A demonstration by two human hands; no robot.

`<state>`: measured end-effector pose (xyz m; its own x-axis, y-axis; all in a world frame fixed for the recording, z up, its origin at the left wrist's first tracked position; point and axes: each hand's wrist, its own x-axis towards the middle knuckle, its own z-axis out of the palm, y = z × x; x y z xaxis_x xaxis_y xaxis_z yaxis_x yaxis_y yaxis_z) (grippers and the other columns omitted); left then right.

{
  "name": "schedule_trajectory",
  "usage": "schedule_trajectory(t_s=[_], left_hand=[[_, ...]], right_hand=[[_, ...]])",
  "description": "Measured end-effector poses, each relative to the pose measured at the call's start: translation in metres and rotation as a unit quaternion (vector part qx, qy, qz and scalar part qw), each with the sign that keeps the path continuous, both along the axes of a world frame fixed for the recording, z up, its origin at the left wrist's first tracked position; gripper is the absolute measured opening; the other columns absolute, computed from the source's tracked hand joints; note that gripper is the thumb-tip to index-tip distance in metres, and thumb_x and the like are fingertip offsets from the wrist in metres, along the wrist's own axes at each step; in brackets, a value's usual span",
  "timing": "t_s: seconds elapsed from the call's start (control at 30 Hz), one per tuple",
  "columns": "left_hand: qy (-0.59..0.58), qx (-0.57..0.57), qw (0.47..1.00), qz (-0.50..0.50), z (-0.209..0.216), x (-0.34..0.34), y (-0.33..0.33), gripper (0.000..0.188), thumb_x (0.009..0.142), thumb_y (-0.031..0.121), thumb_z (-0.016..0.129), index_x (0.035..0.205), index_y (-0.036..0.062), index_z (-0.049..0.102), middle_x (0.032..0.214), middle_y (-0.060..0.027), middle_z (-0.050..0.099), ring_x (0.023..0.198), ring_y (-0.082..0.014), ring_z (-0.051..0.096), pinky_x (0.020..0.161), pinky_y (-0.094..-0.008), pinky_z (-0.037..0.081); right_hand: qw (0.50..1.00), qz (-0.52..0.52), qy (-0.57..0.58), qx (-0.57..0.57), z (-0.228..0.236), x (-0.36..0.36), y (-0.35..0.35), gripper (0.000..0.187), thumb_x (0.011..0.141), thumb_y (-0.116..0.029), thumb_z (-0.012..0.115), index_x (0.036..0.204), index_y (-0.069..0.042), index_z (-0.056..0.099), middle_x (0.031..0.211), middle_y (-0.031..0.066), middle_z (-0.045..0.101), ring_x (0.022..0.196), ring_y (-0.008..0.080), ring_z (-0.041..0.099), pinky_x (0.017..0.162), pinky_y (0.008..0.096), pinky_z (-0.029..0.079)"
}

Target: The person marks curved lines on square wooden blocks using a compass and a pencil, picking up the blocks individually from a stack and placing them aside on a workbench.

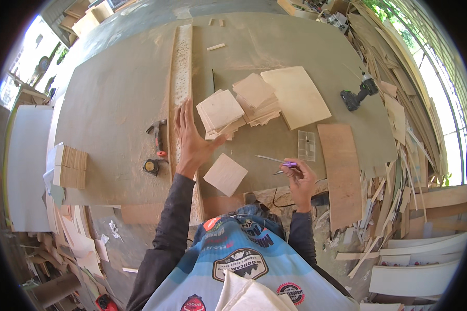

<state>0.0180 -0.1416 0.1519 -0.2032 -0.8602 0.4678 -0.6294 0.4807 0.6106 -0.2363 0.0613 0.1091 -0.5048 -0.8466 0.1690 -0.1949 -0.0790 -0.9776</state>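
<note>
My left hand [191, 136] reaches over the table with fingers stretched out and thumb spread. It holds nothing. Beside its thumb are stacked square plywood pieces [220, 110], and a second stack [257, 93] adjoins them. A single square plywood piece [225, 174] lies nearer to me, turned cornerwise, between my hands. My right hand [301, 181] is closed on a drawing compass [289, 165] with a purple part and two thin legs pointing left. The compass is above the table's near edge, apart from the single square.
Left of the perforated strip [181, 67] lie a hammer [156, 137] and a tape measure [151, 166]. A larger plywood panel [296, 98], clear plastic box [306, 146], brown board [341, 171] and cordless drill [359, 93] are to the right. A block stack [71, 167] stands far left.
</note>
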Motion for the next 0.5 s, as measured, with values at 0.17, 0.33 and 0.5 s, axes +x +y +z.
schedule_trajectory(t_s=[0.17,0.33,0.5], left_hand=[[0.049,0.058,0.997,-0.018,-0.022,0.032,0.042,0.093,0.073,0.025,0.098,0.152,0.0044,0.054,0.148,-0.0171,0.058,0.139,-0.0334,0.054,0.112,-0.0476,0.048],[0.070,0.124,0.990,-0.006,-0.053,0.058,0.109,0.074,0.075,0.021,0.097,0.139,0.0034,0.065,0.130,-0.0121,0.069,0.117,-0.0263,0.067,0.088,-0.0395,0.055],[0.115,0.165,0.979,0.027,-0.085,0.057,0.151,0.080,0.072,0.015,0.095,0.144,0.0064,0.062,0.130,-0.0125,0.067,0.120,-0.0283,0.066,0.093,-0.0411,0.056]], right_hand=[[0.999,0.034,-0.007,0.014,0.012,0.035,-0.004,0.022,0.098,-0.007,0.082,0.118,0.001,0.077,0.103,0.0061,0.076,0.093,0.0125,0.075,0.082,0.0266,0.060],[0.992,0.119,0.049,0.012,0.019,0.060,-0.019,0.024,0.098,-0.008,0.082,0.119,0.001,0.077,0.105,0.0102,0.078,0.093,0.0153,0.076,0.080,0.0284,0.061],[0.970,0.222,0.097,0.009,0.016,0.085,-0.040,0.023,0.098,-0.007,0.079,0.119,0.001,0.075,0.104,0.0128,0.076,0.086,0.0207,0.077,0.074,0.0320,0.063]])
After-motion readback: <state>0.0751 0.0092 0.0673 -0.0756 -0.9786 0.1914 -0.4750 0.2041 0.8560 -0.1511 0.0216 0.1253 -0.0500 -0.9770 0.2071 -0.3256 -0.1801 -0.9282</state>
